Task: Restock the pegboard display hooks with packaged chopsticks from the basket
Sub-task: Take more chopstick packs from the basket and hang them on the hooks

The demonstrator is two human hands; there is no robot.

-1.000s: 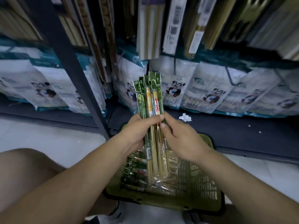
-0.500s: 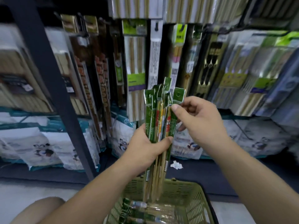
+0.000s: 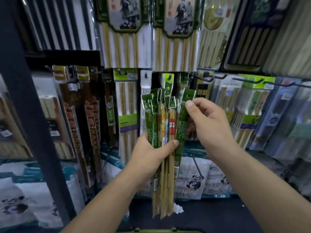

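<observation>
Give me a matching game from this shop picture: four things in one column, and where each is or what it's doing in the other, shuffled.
Column one
1. left hand
2. right hand
3. basket
4. panda bags

Column two
A. pinches the top of one green packet
B. only its rim shows, at the bottom edge
C. grips the bunch of packets around the middle
D. lean in a row, low behind the hands

Pairs: 1-C, 2-A, 3-B, 4-D

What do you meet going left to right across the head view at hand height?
Dark shelf upright → brown packs with red characters → left hand gripping the green chopstick packs → right hand pinching the rightmost green pack → lime-labelled packs on the right hooks.
</observation>
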